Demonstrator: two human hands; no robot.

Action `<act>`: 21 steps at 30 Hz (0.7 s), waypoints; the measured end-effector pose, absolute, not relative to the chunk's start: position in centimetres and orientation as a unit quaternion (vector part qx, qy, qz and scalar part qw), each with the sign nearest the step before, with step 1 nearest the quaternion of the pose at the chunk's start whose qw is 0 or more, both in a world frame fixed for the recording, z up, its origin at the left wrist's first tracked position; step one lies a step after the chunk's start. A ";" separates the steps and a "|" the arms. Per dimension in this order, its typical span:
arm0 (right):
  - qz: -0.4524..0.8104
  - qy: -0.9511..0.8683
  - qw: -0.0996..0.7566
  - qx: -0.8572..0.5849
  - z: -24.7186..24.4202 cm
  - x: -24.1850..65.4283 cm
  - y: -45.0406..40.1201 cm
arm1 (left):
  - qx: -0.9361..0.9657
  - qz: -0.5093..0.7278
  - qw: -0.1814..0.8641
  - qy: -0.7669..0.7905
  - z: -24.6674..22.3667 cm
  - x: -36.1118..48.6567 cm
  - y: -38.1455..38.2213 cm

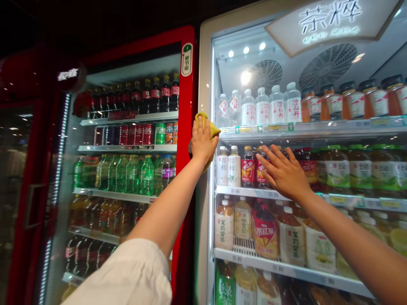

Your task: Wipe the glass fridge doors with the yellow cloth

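Observation:
My left hand (202,142) is on a yellow cloth (214,128), which it presses against the pale door frame (205,80) of the right-hand drinks fridge, near the gap beside the red fridge (187,140). Parts of the cloth stick out above the fingertips and to the right; the rest is under the palm. Fingers spread, my right hand (286,174) is at the fridge's glass door, in front of the second shelf. Nothing is in it. Behind it, red-labelled tea bottles (248,166) are partly hidden.
Water bottles (262,106) and amber bottles (349,101) fill the lit fridge's top shelf. Green-labelled tea bottles (337,167) line the second. Dark cola bottles (155,93), cans (146,134) and green bottles (146,173) stand behind glass on the left. A door handle (32,205) is at far left.

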State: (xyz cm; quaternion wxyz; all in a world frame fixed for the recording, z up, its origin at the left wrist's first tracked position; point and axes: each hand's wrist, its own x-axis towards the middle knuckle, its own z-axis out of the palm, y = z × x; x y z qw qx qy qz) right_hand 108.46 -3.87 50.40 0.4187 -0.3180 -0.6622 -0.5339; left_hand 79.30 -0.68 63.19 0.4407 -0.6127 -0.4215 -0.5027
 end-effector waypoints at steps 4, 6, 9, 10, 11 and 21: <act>-0.531 -0.665 0.414 -0.324 50.4 108.6 -4.0 | -0.626 -0.498 0.440 -0.408 58.8 79.0 -1.1; -0.529 -0.665 0.412 -0.328 50.4 108.7 -4.0 | -0.629 -0.483 0.439 -0.423 56.3 78.9 -1.5; -0.521 -0.669 0.414 -0.331 50.4 108.9 -4.0 | -0.646 -0.445 0.435 -0.442 52.4 78.7 -2.1; -0.518 -0.669 0.417 -0.331 50.4 109.0 -4.0 | -0.654 -0.432 0.434 -0.444 51.2 78.5 -2.2; -0.516 -0.670 0.418 -0.332 50.4 109.1 -4.1 | -0.662 -0.421 0.433 -0.444 49.9 78.4 -2.3; -0.492 -0.685 0.419 -0.336 50.5 109.4 -4.2 | -0.709 -0.370 0.396 -0.451 37.0 76.2 -3.1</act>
